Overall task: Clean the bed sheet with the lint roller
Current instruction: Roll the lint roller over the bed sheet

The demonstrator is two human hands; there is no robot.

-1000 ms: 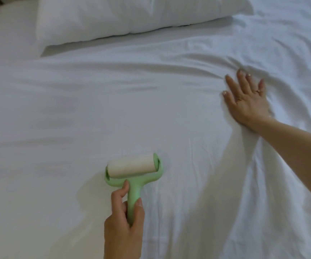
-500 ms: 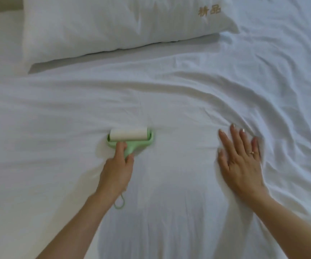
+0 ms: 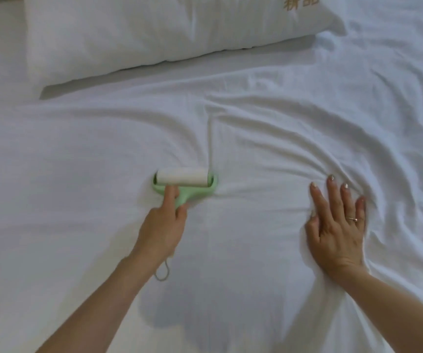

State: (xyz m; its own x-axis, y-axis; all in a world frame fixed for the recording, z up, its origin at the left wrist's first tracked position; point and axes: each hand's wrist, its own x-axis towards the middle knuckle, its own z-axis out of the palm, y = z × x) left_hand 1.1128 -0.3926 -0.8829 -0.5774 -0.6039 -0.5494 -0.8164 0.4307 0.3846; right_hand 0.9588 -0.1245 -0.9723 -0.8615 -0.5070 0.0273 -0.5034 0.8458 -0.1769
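A white bed sheet (image 3: 78, 154) fills the frame, smooth on the left and gathered into creases that fan across the right half. A white pillow (image 3: 154, 34) with gold embroidered characters lies across the head of the bed.

The person's right hand (image 3: 337, 230) lies flat on the fabric with fingers straight and spread, holding nothing and pinning the sheet where the creases converge. The left hand (image 3: 162, 230) is wrapped round the green handle of the lint roller (image 3: 183, 183), with the forefinger stretched along the neck toward the frame. The roller's white drum rests on the sheet near the middle of the bed, well short of the pillow, and a fold of cloth runs away from its right end.

A cord loop (image 3: 162, 272) trails from the handle behind the wrist. A ring (image 3: 352, 219) shows on the right hand.

The rolling step appears to be under way at mid-bed. The next pass likely calls for light, even pressure and a taut sheet, so the fold ahead flattens rather than bunching under the drum.
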